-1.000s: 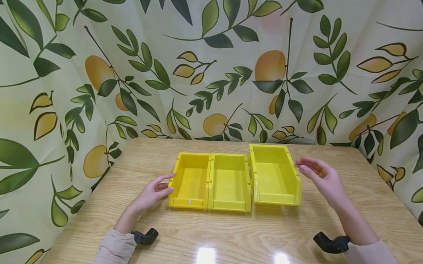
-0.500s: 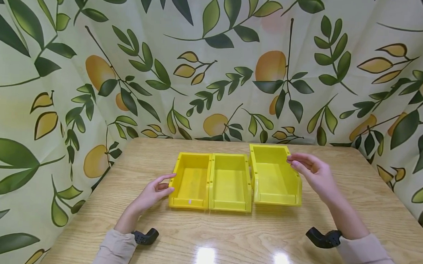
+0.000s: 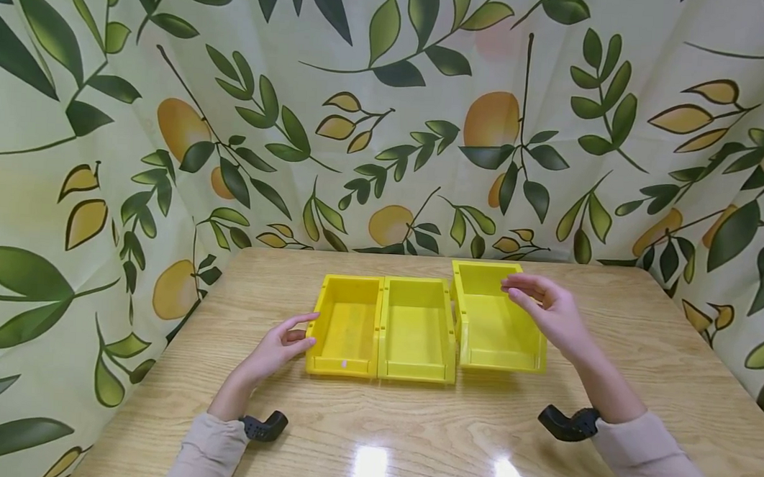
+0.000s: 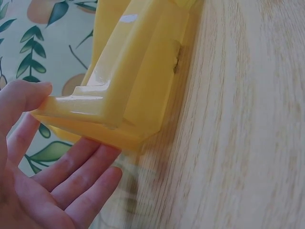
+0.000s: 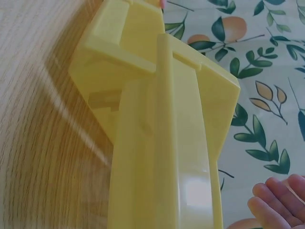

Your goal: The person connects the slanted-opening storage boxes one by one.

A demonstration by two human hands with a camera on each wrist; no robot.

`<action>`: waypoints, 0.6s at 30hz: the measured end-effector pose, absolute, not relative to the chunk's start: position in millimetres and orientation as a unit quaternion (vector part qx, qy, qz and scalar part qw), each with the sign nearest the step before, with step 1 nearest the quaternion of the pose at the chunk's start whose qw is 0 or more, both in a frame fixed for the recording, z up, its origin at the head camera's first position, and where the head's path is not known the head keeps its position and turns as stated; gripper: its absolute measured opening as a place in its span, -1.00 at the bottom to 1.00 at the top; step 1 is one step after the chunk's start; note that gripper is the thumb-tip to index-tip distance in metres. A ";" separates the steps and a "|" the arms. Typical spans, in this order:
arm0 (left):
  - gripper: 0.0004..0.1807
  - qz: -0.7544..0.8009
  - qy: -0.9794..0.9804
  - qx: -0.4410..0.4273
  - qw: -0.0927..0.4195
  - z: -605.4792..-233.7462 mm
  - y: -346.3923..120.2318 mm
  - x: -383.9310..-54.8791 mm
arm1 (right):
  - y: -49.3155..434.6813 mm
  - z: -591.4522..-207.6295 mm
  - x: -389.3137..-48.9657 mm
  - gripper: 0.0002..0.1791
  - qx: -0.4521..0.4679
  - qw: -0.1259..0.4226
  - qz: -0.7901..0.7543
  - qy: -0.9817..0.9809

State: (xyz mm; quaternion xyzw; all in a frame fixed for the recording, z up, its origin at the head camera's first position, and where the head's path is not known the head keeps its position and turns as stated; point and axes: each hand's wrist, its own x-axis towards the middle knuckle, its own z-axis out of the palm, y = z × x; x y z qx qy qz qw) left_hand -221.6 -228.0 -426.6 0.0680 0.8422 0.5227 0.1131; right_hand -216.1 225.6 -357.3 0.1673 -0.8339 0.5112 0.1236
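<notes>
Three yellow storage bins stand side by side. My left hand (image 3: pixel 280 345) holds the side of the orange-yellow left bin (image 3: pixel 323 293); in the left wrist view the thumb lies on its rim and the other fingers touch its outer wall. The middle bin (image 3: pixel 416 334) stands against it. Higher and farther back, the right bin (image 3: pixel 490 323) meets the middle one's side, with a shadow beneath it. My right hand (image 3: pixel 549 312) hovers over the right bin's right side, fingers loosely bent and nothing visible between them. In the right wrist view its fingertips (image 5: pixel 276 202) appear apart from the bins.
The wooden table (image 3: pixel 398 419) extends in front of and beside the bins. A leaf-and-fruit patterned cloth (image 3: pixel 386 159) rises behind and along the sides. Black cameras (image 3: pixel 570 423) are worn on both wrists.
My right hand has moved left, from beside the right bin to over it. The left hand keeps its place on the left bin, and the bins stand as before.
</notes>
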 end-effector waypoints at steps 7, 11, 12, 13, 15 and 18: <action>-0.39 0.524 0.841 0.065 0.116 -426.2 -227.7 -221.3 | 215.9 -355.1 -220.5 -0.59 0.160 0.101 0.471 -0.862; -0.39 0.522 0.842 0.062 0.117 -426.1 -227.5 -221.0 | 209.8 -353.9 -222.3 -0.57 0.156 0.086 0.450 -0.875; -0.39 0.521 0.843 0.062 0.117 -426.4 -227.6 -221.0 | 208.3 -354.1 -222.9 -0.57 0.158 0.084 0.448 -0.876; -0.39 0.521 0.843 0.061 0.118 -426.2 -227.6 -221.0 | 206.8 -354.4 -223.5 -0.57 0.161 0.080 0.450 -0.875; -0.39 0.522 0.843 0.060 0.119 -425.6 -227.3 -220.7 | 204.1 -354.7 -225.2 -0.57 0.166 0.075 0.452 -0.873; -0.39 0.522 0.842 0.060 0.120 -424.7 -227.0 -220.4 | 200.5 -355.3 -226.7 -0.57 0.172 0.070 0.452 -0.872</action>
